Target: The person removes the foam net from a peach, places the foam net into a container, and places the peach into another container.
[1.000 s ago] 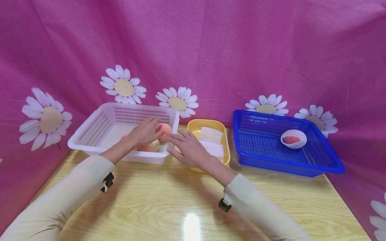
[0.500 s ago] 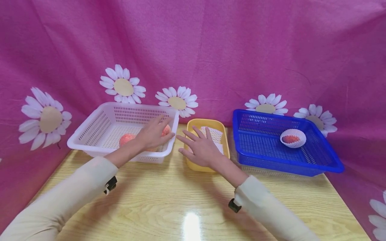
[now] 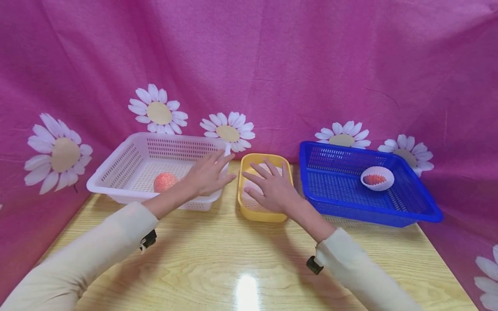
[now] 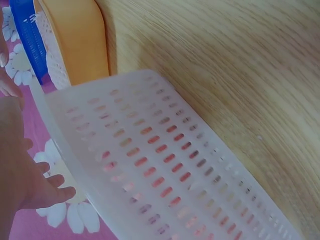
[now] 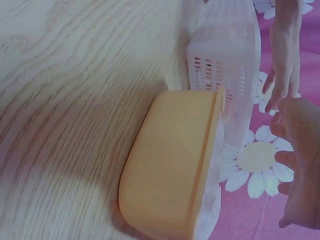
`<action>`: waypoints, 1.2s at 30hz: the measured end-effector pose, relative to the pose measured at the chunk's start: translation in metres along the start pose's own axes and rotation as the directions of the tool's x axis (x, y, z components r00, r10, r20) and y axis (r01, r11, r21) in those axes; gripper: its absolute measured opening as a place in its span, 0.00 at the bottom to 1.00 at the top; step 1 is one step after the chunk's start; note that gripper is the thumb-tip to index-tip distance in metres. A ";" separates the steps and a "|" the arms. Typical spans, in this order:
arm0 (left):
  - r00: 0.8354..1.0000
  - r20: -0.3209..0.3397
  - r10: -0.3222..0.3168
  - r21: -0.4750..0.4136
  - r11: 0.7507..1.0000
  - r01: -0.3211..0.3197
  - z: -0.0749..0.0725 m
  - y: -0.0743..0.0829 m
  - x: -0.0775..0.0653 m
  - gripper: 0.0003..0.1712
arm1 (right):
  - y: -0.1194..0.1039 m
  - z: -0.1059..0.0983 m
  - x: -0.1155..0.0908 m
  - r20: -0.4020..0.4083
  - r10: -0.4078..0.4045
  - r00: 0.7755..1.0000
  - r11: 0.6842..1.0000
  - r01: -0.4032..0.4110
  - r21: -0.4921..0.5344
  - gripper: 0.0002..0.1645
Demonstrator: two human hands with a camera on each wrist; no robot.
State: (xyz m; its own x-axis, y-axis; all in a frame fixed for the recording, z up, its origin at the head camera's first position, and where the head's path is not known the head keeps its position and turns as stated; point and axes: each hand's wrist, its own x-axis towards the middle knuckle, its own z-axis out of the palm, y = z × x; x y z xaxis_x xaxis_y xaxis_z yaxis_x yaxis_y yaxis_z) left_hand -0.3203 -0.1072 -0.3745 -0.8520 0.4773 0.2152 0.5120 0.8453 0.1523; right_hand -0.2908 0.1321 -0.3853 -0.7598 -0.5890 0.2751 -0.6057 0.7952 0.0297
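My left hand (image 3: 207,173), fingers spread, hovers above the right end of the white slotted basket (image 3: 116,170) and holds nothing. A reddish peach (image 3: 165,182) lies in that basket, just left of the wrist; what lies under the hand is hidden. Over the yellow tub (image 3: 265,216) my right hand (image 3: 277,190) is stretched out with its fingers apart, also holding nothing. White foam net sleeves (image 3: 249,193) lie in the tub, partly covered by this hand. Both hands show above the container rims in the wrist views.
To the right stands a blue slotted basket (image 3: 330,181). Inside it sits a peach (image 3: 374,179) wrapped in a white foam net (image 3: 386,178). All the containers stand on a wood-grain table (image 3: 202,259), before a pink flowered cloth (image 3: 280,86).
Both hands have moved right; the right one went from beside the white basket to above the yellow tub. The peach at the left has come into fuller view, others are now covered.
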 end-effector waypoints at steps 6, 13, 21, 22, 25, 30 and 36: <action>1.000 -0.007 0.029 0.005 1.000 -0.028 0.003 0.008 0.003 0.38 | 0.010 -0.006 -0.009 -0.014 0.011 1.000 1.000 -0.011 0.012 0.29; 1.000 -0.010 0.027 -0.001 1.000 -0.027 0.005 0.018 0.004 0.37 | 0.023 -0.012 -0.017 -0.035 0.043 0.998 0.999 -0.041 0.035 0.29; 0.998 -0.010 0.066 -0.112 0.992 -0.067 0.010 0.028 0.007 0.35 | 0.033 -0.015 -0.028 -0.023 0.071 0.997 0.996 -0.070 0.050 0.29; 0.998 -0.006 0.066 -0.122 0.990 -0.066 0.011 0.029 0.007 0.34 | 0.034 -0.016 -0.029 -0.019 0.078 0.997 0.996 -0.077 0.053 0.29; 0.997 -0.013 0.079 -0.120 0.990 -0.080 0.013 0.033 0.009 0.33 | 0.038 -0.017 -0.033 -0.001 0.094 0.996 0.994 -0.094 0.053 0.29; 0.993 -0.038 0.115 -0.094 0.989 -0.118 0.015 0.040 0.013 0.32 | 0.045 -0.019 -0.040 0.039 0.122 0.992 0.991 -0.124 0.058 0.30; 0.984 -0.073 0.163 -0.099 0.980 -0.170 0.018 0.047 0.016 0.30 | 0.055 -0.019 -0.047 0.039 0.144 0.989 0.987 -0.146 0.064 0.31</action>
State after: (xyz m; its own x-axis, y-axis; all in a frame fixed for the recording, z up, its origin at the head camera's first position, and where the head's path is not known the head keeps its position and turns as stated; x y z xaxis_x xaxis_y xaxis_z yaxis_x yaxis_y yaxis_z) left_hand -0.3122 -0.0557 -0.3815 -0.7470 0.5900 0.3065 0.6575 0.7240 0.2087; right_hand -0.2839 0.2067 -0.3782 -0.8476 -0.4739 0.2386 -0.5021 0.8618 -0.0723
